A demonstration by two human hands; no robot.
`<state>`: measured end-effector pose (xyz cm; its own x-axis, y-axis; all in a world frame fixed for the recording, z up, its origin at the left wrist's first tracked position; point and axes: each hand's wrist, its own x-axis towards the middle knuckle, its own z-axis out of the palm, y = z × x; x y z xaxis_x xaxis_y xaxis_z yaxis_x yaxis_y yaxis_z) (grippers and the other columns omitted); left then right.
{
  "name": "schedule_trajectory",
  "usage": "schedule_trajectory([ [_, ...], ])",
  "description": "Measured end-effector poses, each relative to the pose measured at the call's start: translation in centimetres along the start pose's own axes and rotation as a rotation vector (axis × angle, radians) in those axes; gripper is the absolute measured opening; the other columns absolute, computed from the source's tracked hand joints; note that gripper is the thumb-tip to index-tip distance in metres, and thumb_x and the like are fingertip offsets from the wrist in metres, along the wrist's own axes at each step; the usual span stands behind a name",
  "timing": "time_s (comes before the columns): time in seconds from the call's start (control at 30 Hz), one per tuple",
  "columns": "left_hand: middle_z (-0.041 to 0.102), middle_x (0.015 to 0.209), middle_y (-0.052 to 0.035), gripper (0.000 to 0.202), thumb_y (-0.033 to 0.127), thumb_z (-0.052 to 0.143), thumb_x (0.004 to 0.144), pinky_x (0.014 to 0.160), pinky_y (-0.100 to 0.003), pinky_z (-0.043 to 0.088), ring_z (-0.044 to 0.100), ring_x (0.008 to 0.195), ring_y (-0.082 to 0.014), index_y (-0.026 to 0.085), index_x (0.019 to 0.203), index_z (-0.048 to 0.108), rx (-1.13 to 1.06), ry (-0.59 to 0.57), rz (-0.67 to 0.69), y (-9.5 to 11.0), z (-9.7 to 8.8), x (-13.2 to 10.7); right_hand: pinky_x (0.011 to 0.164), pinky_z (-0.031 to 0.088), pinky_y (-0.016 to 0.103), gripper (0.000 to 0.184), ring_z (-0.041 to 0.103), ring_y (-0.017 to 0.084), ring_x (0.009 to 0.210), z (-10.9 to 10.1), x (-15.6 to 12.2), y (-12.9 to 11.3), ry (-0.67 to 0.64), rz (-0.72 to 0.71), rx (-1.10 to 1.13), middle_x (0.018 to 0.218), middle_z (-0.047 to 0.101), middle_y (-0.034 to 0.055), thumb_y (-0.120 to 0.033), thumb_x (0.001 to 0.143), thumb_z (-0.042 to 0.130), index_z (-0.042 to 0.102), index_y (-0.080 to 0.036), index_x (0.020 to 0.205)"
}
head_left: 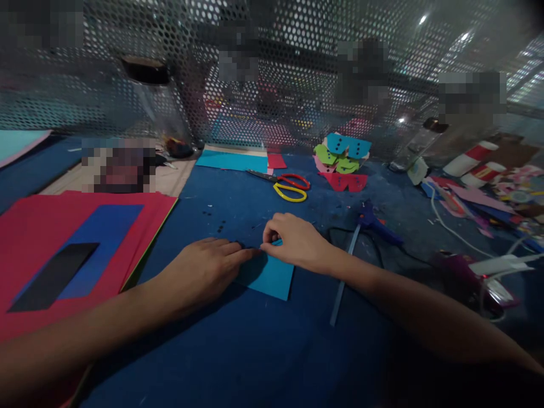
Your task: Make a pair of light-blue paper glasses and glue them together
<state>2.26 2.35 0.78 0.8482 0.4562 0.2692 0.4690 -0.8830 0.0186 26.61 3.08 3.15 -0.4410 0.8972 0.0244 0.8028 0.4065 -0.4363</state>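
- Blue paper (pixel 272 277), part-hidden, runs crosswise, right end angled nearer!
- Left hand (pixel 210 260) rests flat across it!
- Right hand (pixel 295 238): fingertips pinched together, contents hidden!

- a perforated metal wall (pixel 280 62), grey and shiny, running from ten to two o'clock
- small glints of light (pixel 422 19) between one and two o'clock, perhaps reflections
- a dark blue tabletop (pixel 204 362) reaching down to six o'clock
- deep shadow towards five o'clock
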Motion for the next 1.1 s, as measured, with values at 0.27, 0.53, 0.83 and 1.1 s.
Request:
schedule_trajectory([
  [0.27, 0.075, 0.086, -0.0043, 0.04, 0.011, 0.042, 0.103, 0.068, -0.033, 0.053, 0.067, 0.072, -0.0202, 0.018, 0.13, 0.071, -0.032, 0.011, -0.002, 0.1, 0.0, 0.1, 0.074, 0.038, 0.03, 0.003, 0.06, 0.019, 0.091, -0.3, 0.1, 0.0, -0.036, 0.058, -0.001, 0.096, 0.07, 0.002, -0.024, 0.084, 0.069, 0.068, -0.022, 0.082],
  [0.53, 0.076, 0.09, -0.0042, 0.038, 0.014, 0.043, 0.105, 0.068, -0.032, 0.052, 0.068, 0.074, -0.0197, 0.019, 0.131, 0.071, -0.052, 0.012, -0.013, 0.1, -0.1, 0.1, 0.071, 0.037, 0.029, 0.005, 0.06, 0.018, 0.09, -0.9, 0.0, 1.8, -0.022, 0.07, -0.031, 0.095, 0.07, 0.002, -0.02, 0.082, 0.064, 0.068, -0.022, 0.082],
  [0.83, 0.076, 0.09, -0.0035, 0.041, 0.013, 0.042, 0.105, 0.07, -0.034, 0.053, 0.071, 0.077, -0.0212, 0.021, 0.135, 0.069, -0.053, -0.017, -0.022, 0.0, -0.1, -0.1, 0.068, 0.039, 0.028, 0.006, 0.063, 0.017, 0.085, -2.8, 0.2, 3.5, -0.093, 0.123, -0.072, 0.096, 0.073, 0.003, -0.02, 0.082, 0.065, 0.07, -0.022, 0.085],
  [1.1, 0.077, 0.095, -0.0048, 0.043, 0.012, 0.039, 0.105, 0.072, -0.036, 0.055, 0.073, 0.08, -0.0232, 0.022, 0.136, 0.068, -0.047, -0.005, -0.02, -0.1, 0.2, -0.3, 0.065, 0.037, 0.028, 0.007, 0.063, 0.018, 0.085, -3.4, 0.3, 3.5, -0.14, 0.153, -0.091, 0.096, 0.074, 0.004, -0.021, 0.083, 0.065, 0.07, -0.021, 0.088],
])
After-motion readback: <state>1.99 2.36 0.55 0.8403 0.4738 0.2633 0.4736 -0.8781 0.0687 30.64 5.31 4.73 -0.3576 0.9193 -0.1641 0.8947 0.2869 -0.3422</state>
